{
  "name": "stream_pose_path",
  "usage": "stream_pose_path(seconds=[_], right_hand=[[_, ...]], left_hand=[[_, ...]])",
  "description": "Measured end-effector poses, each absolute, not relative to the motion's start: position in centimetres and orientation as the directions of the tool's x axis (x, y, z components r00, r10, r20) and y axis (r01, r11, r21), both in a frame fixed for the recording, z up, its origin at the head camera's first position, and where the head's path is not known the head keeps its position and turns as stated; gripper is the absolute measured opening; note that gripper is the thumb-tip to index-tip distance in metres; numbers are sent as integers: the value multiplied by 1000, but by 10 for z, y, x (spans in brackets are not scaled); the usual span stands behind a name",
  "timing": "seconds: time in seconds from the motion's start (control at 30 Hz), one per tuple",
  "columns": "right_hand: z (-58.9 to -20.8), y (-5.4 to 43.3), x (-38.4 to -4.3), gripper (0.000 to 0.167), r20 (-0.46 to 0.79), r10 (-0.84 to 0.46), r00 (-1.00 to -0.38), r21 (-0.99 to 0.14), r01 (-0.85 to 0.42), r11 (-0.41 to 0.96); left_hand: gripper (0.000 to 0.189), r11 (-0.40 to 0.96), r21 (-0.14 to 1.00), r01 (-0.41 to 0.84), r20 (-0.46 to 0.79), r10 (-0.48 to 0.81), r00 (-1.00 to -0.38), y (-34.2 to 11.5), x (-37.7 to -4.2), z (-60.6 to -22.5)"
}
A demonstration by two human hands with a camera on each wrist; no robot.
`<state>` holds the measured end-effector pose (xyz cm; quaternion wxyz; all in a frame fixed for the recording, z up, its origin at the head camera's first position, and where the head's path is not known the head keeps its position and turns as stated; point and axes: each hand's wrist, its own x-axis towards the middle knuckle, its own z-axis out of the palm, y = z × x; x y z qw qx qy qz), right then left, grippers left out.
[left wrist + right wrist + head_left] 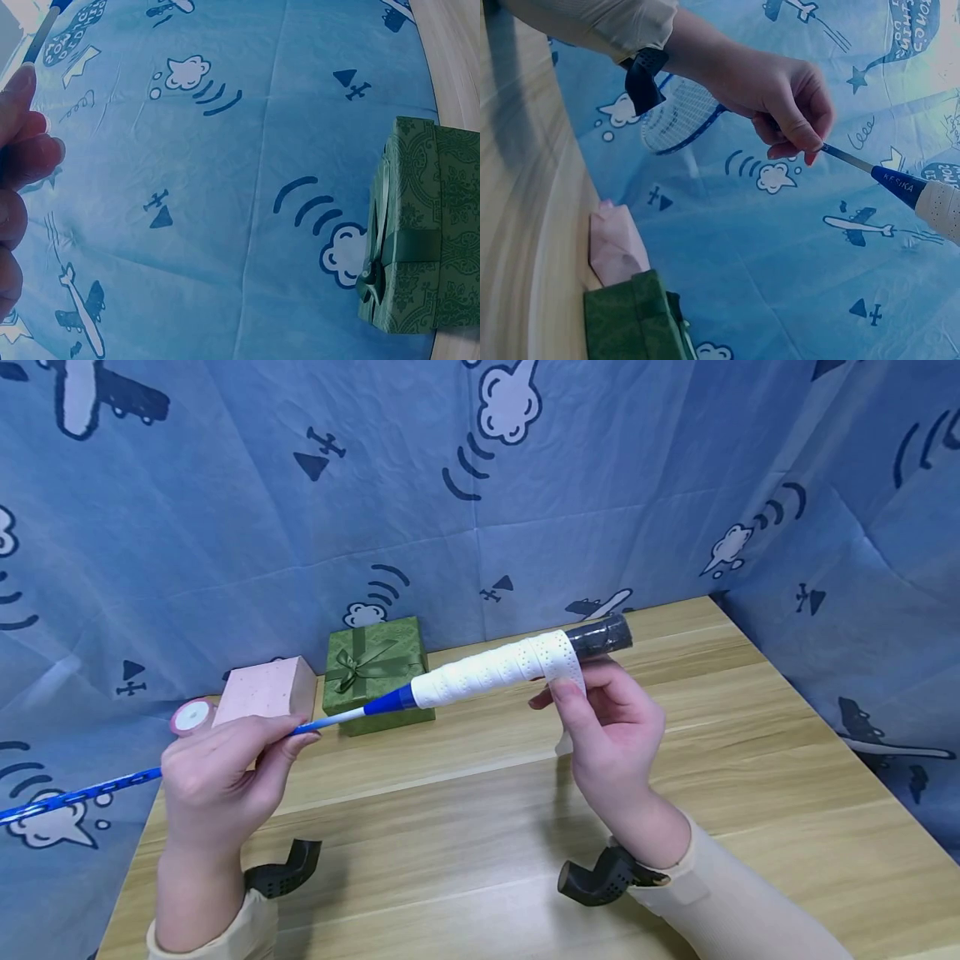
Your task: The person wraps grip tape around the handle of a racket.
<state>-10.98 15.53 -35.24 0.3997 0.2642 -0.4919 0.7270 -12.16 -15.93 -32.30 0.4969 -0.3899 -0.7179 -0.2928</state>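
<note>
A badminton racket (82,793) is held up over the table, tilted with its handle to the right. My left hand (217,777) pinches its blue shaft between thumb and fingers. White perforated grip tape (487,672) winds round most of the handle from the blue cone (392,699). The handle's end (603,637) shows bare black. Near that end, my right hand (618,727) pinches the tape's loose length, which hangs down off the handle. In the right wrist view the strung head (681,116) appears behind the left hand (780,101).
At the back of the wooden table (450,843) stands a green gift box (378,664) with a bow. Left of it are a pink box (258,689) and a ribbon roll (192,717). A blue printed cloth (420,460) hangs behind and at the sides.
</note>
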Motion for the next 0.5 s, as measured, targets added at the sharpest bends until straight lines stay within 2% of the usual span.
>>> stream_pose_path(seconds=[0.5], right_hand=[[-351, 157, -109, 30, 772, 303, -559, -519, -829, -207]], left_hand=[[46, 543, 62, 838, 933, 267, -243, -163, -123, -327]])
